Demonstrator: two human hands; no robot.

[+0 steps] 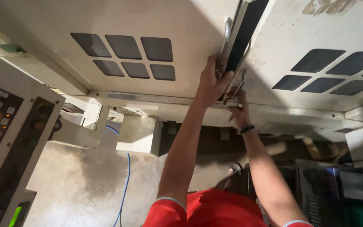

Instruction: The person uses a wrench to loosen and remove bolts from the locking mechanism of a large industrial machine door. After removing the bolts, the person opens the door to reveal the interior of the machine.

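Observation:
Two white machine doors with dark grid windows meet at a narrow dark gap. My left hand (213, 80) is closed around the metal bar handle (225, 35) of the left door (148, 25). My right hand (239, 110) grips the lower end of the metal handle (239, 86) on the right door (299, 38); a dark band sits on that wrist. Both arms reach up from red sleeves at the bottom of the view.
A control panel (3, 126) with buttons and a round knob stands at the left edge. A blue cable (125, 176) runs down across the stained concrete floor. A white box-shaped machine part (137, 134) sits below the doors. Dark crates (337, 189) fill the lower right.

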